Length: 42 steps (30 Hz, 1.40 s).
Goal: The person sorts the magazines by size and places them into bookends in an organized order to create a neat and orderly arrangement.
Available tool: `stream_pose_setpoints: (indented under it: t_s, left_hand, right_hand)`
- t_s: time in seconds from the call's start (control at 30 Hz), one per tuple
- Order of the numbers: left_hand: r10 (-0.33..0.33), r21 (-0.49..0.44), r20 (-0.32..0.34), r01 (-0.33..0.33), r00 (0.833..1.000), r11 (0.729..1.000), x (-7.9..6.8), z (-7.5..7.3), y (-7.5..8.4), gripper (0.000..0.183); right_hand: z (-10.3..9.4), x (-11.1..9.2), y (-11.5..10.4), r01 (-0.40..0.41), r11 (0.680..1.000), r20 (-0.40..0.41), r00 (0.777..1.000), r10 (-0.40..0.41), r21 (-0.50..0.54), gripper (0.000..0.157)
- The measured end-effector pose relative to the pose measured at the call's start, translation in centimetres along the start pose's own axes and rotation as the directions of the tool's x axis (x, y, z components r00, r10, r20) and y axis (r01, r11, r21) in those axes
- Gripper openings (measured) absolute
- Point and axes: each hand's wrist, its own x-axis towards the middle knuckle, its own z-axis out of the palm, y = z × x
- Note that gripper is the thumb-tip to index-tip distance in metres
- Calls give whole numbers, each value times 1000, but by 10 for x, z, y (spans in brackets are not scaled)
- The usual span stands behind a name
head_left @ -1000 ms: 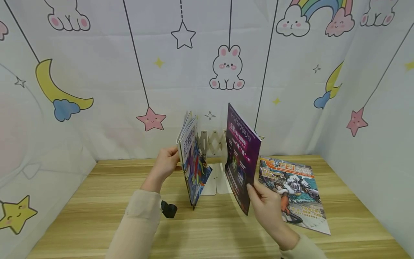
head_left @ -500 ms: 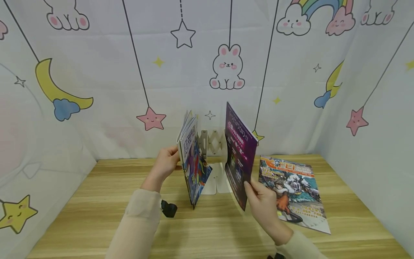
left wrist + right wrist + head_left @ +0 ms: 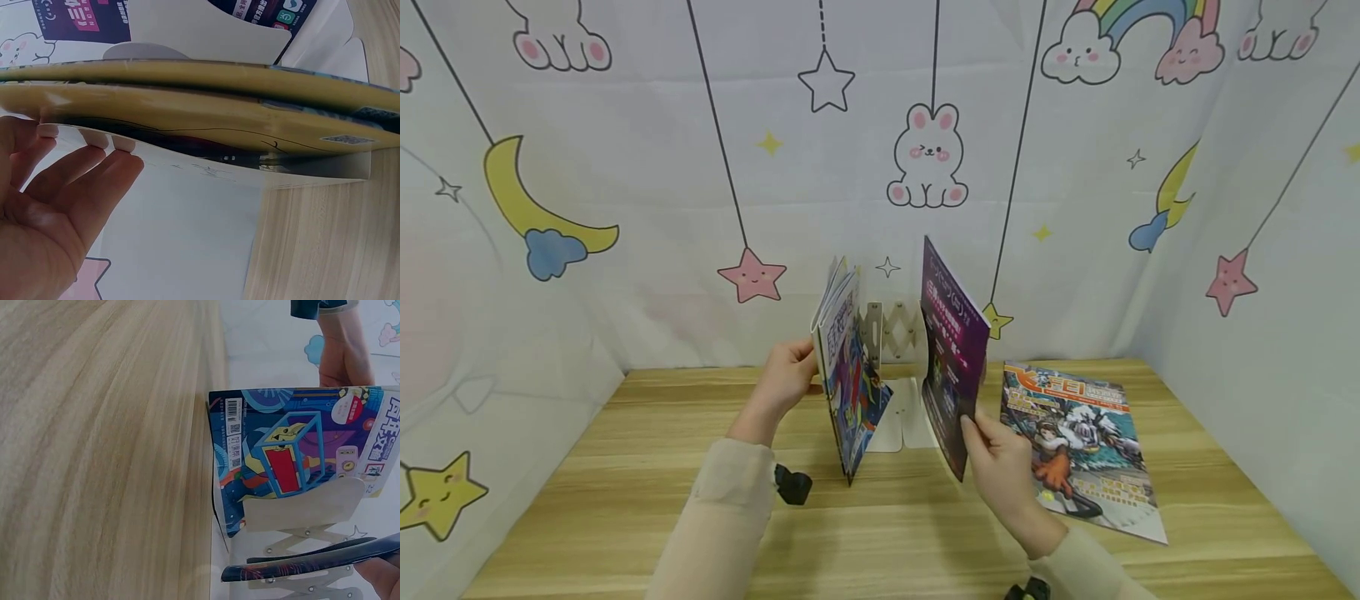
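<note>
In the head view, my right hand (image 3: 1003, 458) pinches a dark purple magazine (image 3: 953, 358) by its near edge, thumb on the printed face. The magazine stands upright, right of the pale folding bookend (image 3: 897, 417) or partly over it. My left hand (image 3: 788, 375) is at the outer left side of a row of upright magazines (image 3: 850, 375). Close up in the left wrist view, its fingers (image 3: 103, 194) press against a pale panel (image 3: 187, 159) beside the gold magazine edges (image 3: 187, 112). Where its thumb lies is unclear. The right wrist view shows the bookend's crossed metal bars (image 3: 306, 537).
A second magazine (image 3: 1097, 442), with an armoured figure on its cover, lies flat at the right of the wooden table (image 3: 865, 542). Behind and beside the table hangs a white curtain (image 3: 662, 192) printed with rabbits, stars and moons.
My right hand has moved left and slightly up with the purple magazine, bringing it nearer the upright row. The left hand and the row of magazines stay in place.
</note>
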Motion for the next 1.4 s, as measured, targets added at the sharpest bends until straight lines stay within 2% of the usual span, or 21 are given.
stream_pose_setpoints:
  t_s: [0.5, 0.9, 1.17, 1.4]
  left_hand:
    - [-13, -2, 10, 13, 1000, 1000, -1, 2, 2, 36]
    - [-6, -22, 9, 6, 1000, 1000, 0, 2, 1, 36]
    - [-3, -15, 15, 3, 1000, 1000, 0, 1, 1, 36]
    - [2, -6, 11, -2, 1000, 1000, 0, 1, 1, 36]
  right_hand:
    - [12, -6, 10, -32, 999, -1, 999, 32, 8, 25]
    - [20, -7, 13, -17, 1000, 23, 1000, 17, -22, 32]
    - [17, -9, 12, -49, 999, 122, 991, 49, 4, 39]
    - [15, -10, 11, -134, 986, 200, 973, 112, 99, 51]
